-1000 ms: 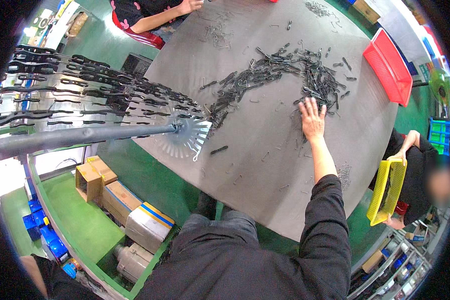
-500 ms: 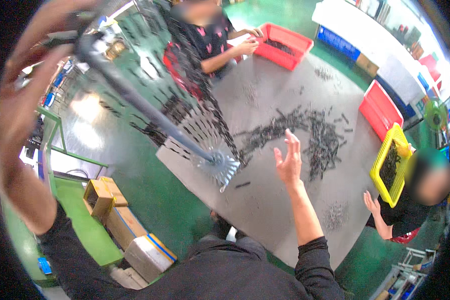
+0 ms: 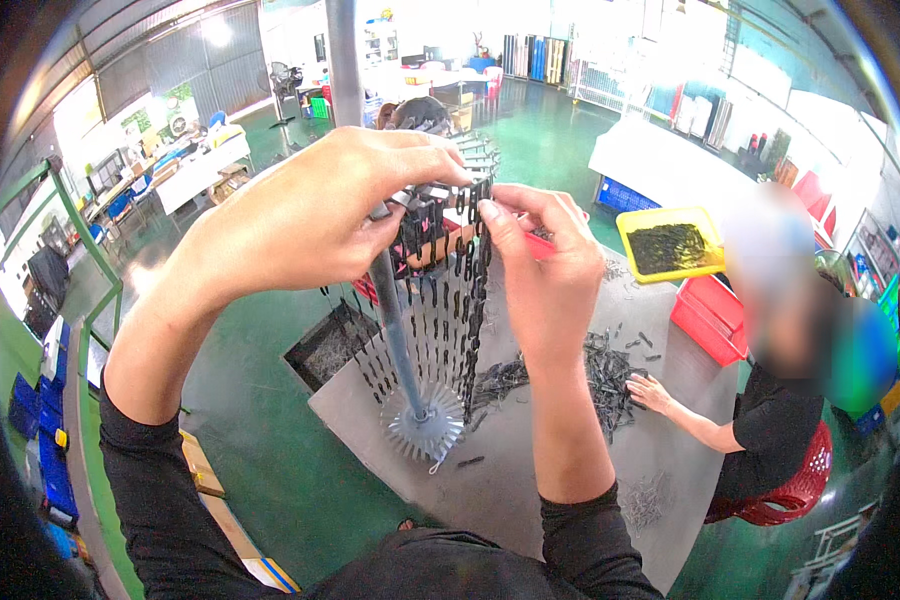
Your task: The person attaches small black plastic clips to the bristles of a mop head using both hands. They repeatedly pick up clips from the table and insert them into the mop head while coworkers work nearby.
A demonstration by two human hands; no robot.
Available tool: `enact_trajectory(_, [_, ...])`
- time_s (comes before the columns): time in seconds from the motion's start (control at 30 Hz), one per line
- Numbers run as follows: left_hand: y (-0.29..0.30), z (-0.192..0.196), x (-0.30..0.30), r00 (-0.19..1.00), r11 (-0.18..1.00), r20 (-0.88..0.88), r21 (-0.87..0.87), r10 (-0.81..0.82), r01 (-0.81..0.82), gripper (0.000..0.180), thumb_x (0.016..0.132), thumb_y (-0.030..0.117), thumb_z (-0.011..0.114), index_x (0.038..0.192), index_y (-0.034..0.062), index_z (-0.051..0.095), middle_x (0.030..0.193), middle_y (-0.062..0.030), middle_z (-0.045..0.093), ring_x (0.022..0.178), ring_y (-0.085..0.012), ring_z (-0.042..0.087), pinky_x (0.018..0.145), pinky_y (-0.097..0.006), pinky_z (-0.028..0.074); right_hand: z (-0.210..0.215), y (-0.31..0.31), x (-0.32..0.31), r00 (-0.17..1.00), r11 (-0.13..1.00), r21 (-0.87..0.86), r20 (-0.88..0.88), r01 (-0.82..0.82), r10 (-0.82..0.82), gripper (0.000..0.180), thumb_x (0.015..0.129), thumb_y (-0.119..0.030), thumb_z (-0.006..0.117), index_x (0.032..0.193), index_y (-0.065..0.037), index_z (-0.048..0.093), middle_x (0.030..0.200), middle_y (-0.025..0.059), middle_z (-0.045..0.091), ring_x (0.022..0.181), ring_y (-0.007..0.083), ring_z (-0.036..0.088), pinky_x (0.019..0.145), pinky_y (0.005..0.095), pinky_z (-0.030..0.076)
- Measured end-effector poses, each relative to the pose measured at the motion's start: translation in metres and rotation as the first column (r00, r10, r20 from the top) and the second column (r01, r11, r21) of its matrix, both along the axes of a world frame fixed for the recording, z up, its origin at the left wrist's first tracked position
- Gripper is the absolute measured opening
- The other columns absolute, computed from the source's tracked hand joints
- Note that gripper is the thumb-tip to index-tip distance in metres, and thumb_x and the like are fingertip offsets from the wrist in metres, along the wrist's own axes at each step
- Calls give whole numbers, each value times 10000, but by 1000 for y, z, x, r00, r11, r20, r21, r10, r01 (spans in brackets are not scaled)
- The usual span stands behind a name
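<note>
An upright grey pole (image 3: 395, 320) rises from a fan-like metal disc (image 3: 422, 425), with many strands of small black pieces (image 3: 448, 330) hanging around it from a spoked top. My left hand (image 3: 335, 205) curls over that top, fingers and thumb closed about it; its exact hold is partly hidden. Beside it, my right hand (image 3: 550, 275) pinches a black piece near the upper end of the nearest strand, thumb against bent fingers. A pile of loose black pieces (image 3: 605, 375) lies on the grey table (image 3: 505, 475) below.
A co-worker's hand (image 3: 650, 392) rests at the pile's right edge. Beyond it stand a red basket (image 3: 710, 320) and a yellow basket (image 3: 717, 262) of black pieces. Small light bits (image 3: 648, 498) lie at the table's near right. Another person sits behind the strands.
My left hand has come from the far left to the rack's top. My right hand has risen from open above the table to a pinch. The strands have swung inward, and the yellow basket has shifted away.
</note>
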State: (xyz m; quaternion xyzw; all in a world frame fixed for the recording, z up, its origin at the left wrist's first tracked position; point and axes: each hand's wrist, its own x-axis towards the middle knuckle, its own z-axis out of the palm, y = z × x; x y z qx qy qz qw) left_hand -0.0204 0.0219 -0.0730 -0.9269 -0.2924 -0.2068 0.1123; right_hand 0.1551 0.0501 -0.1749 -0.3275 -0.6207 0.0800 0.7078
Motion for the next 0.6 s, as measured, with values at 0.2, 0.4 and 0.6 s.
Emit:
enact_trajectory(0.2, [-6, 4, 6, 999, 999, -38, -30, 31, -32, 504, 707, -42, 593, 1207, -22, 532, 1197, -197, 584, 1106, -377, 561, 946, -415, 455, -6, 10, -10, 995, 1000, 30, -99, -9, 12, 70, 768, -82, 704, 826, -47, 686, 730, 56, 613, 632, 174, 534, 634, 314, 417])
enact_trajectory(0.4, [-10, 3, 24, 982, 985, -100, 85, 157, -149, 387, 735, 6, 646, 1114, -54, 604, 1176, -211, 599, 1073, -374, 579, 930, -401, 473, -7, 11, -17, 989, 998, 34, -134, -51, 56, 73, 764, -55, 698, 832, -42, 678, 733, 61, 619, 627, 180, 526, 627, 319, 423])
enact_trajectory(0.6, [-6, -2, 33, 974, 975, -94, 107, 207, -197, 368, 725, -73, 569, 1089, -46, 624, 1150, -219, 612, 1046, -385, 591, 931, -406, 474, -9, 14, -11, 965, 987, -18, -211, -162, 155, 75, 792, -48, 689, 854, -14, 665, 754, 35, 631, 657, 112, 535, 625, 271, 431])
